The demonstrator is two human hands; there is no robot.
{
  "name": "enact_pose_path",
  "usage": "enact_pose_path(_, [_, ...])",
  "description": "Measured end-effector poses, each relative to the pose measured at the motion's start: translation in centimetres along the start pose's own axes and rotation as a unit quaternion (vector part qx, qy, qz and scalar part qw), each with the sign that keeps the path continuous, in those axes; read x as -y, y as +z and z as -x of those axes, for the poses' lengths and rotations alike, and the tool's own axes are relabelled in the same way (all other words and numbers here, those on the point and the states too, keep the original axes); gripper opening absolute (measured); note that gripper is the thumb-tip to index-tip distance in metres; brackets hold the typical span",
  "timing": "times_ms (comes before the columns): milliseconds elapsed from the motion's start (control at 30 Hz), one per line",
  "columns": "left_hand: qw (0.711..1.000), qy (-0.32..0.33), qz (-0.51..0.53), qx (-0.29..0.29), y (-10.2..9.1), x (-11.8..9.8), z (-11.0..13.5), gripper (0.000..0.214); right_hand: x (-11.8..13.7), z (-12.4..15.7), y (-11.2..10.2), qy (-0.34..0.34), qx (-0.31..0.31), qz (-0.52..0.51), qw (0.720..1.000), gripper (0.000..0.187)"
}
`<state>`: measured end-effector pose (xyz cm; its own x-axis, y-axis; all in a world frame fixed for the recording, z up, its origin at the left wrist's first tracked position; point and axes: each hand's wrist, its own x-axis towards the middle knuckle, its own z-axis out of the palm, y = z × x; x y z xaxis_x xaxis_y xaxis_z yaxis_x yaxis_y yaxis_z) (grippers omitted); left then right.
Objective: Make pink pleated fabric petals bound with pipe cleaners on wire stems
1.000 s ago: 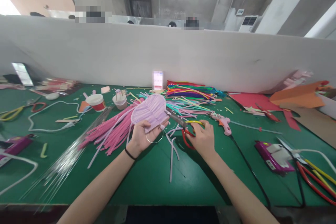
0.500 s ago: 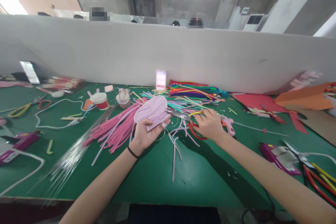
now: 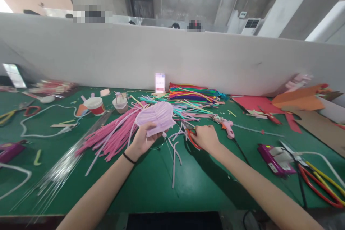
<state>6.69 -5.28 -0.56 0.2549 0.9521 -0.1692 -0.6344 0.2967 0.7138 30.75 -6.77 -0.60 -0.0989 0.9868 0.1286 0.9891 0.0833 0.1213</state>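
Left forearm [image 3: 101, 188] and right forearm [image 3: 256, 187] were bare as far as they showed. Left wrist [image 3: 134, 153] carried one thin, plain black band [image 3: 128, 158], cord-like, just behind the left hand [image 3: 142, 138]. Right hand [image 3: 207, 138] was bare.

Both bare forearms [image 3: 101, 183] angle forward and inward; the left hand [image 3: 142, 138] is palm up, partly curled, and the right hand [image 3: 207, 139] grips palm down.
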Motion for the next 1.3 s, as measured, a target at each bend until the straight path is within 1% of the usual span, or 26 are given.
enact_pose_path(67, [0.999, 0.01, -0.034, -0.03, -0.3, -0.1, -0.2, 0.043, 0.4, 0.3, 0.2, -0.011, 0.025, -0.018, 0.999, 0.036])
enact_pose_path(133, [0.997, 0.013, -0.054, -0.049, -0.5, -0.1, -0.3, 0.035, 0.5, 0.7, -0.3, -0.022, 0.045, -0.077, 0.996, 0.028])
enact_pose_path(167, [0.997, 0.01, -0.058, -0.053, -0.6, -0.1, -0.3, 0.032, 0.6, 0.8, -0.7, -0.025, 0.044, -0.132, 0.99, 0.027])
enact_pose_path(233, [0.997, 0.001, -0.061, -0.056, -0.5, -0.1, -0.3, 0.027, 0.9, 0.9, -1.3, -0.022, 0.007, -0.272, 0.962, 0.028])
enact_pose_path(300, [0.996, -0.006, -0.064, -0.059, -0.4, -0.1, -0.2, 0.026, 1.4, 0.8, -1.6, -0.005, -0.029, -0.394, 0.918, 0.032])
enact_pose_path(333, [0.996, -0.008, -0.066, -0.059, -0.4, -0.1, -0.2, 0.026, 1.7, 0.7, -1.4, 0.001, -0.032, -0.455, 0.89, 0.034])
enact_pose_path(367, [0.996, -0.01, -0.07, -0.059, -0.3, 0.0, -0.2, 0.027, 2.0, 0.6, -1.2, 0.003, -0.022, -0.518, 0.855, 0.035])
enact_pose_path(400, [0.995, -0.01, -0.075, -0.06, -0.3, 0.0, -0.2, 0.028, 2.4, 0.6, -1.0, 0.004, -0.002, -0.578, 0.816, 0.036])
enact_pose_path(467, [0.994, -0.01, -0.084, -0.063, -0.3, 0.1, -0.2, 0.03, 2.9, 0.5, -0.5, 0.002, 0.057, -0.677, 0.733, 0.036])
enact_pose_path(500, [0.994, -0.012, -0.087, -0.063, -0.4, 0.2, -0.2, 0.03, 3.1, 0.5, -0.2, 0.005, 0.085, -0.711, 0.698, 0.034])
enact_pose_path(533, [0.994, -0.013, -0.09, -0.061, -0.4, 0.2, -0.3, 0.03, 3.2, 0.5, -0.1, 0.011, 0.107, -0.736, 0.669, 0.033])
enact_pose_path(600, [0.994, -0.013, -0.093, -0.056, -0.4, 0.3, -0.3, 0.03, 3.3, 0.6, 0.2, 0.028, 0.134, -0.77, 0.623, 0.031])
enact_pose_path(633, [0.994, -0.011, -0.094, -0.054, -0.4, 0.3, -0.3, 0.03, 3.3, 0.6, 0.2, 0.038, 0.141, -0.782, 0.606, 0.03])
enact_pose_path(700, [0.994, -0.001, -0.094, -0.056, -0.4, 0.4, -0.2, 0.032, 3.3, 0.7, 0.4, 0.055, 0.156, -0.793, 0.587, 0.03])
enact_pose_path(767, [0.994, 0.013, -0.094, -0.06, -0.3, 0.5, -0.2, 0.034, 3.4, 0.8, 0.5, 0.062, 0.176, -0.793, 0.58, 0.031])
enact_pose_path(833, [0.993, 0.026, -0.093, -0.063, -0.3, 0.6, -0.2, 0.035, 3.5, 0.9, 0.6, 0.065, 0.188, -0.79, 0.581, 0.032])
enact_pose_path(900, [0.993, 0.033, -0.092, -0.066, -0.5, 0.7, -0.3, 0.035, 3.6, 0.9, 0.6, 0.066, 0.178, -0.783, 0.592, 0.033])
enact_pose_path(933, [0.993, 0.034, -0.092, -0.068, -0.6, 0.8, -0.4, 0.035, 3.7, 0.9, 0.6, 0.063, 0.165, -0.777, 0.604, 0.033])
enact_pose_path(967, [0.993, 0.033, -0.092, -0.071, -0.7, 0.8, -0.5, 0.035, 3.7, 0.9, 0.6, 0.054, 0.147, -0.768, 0.621, 0.033])
enact_pose_path(1100, [0.993, 0.015, -0.085, -0.075, -1.0, 1.0, -0.8, 0.034, 4.1, 0.9, 0.8, 0.0, 0.062, -0.7, 0.712, 0.03])
enact_pose_path(1200, [0.994, -0.001, -0.08, -0.068, -1.1, 1.1, -0.9, 0.032, 4.5, 1.2, 1.0, -0.017, -0.025, -0.619, 0.785, 0.027])
enact_pose_path(1233, [0.995, -0.007, -0.078, -0.069, -1.0, 1.1, -0.9, 0.03, 4.6, 1.3, 1.1, -0.021, -0.055, -0.591, 0.805, 0.027])
enact_pose_path(1267, [0.994, -0.012, -0.077, -0.071, -1.0, 1.1, -0.9, 0.029, 4.7, 1.4, 1.1, -0.023, -0.08, -0.569, 0.818, 0.027])
enact_pose_path(1300, [0.994, -0.016, -0.075, -0.073, -1.0, 1.0, -1.0, 0.027, 4.7, 1.5, 1.1, -0.024, -0.093, -0.561, 0.822, 0.028])
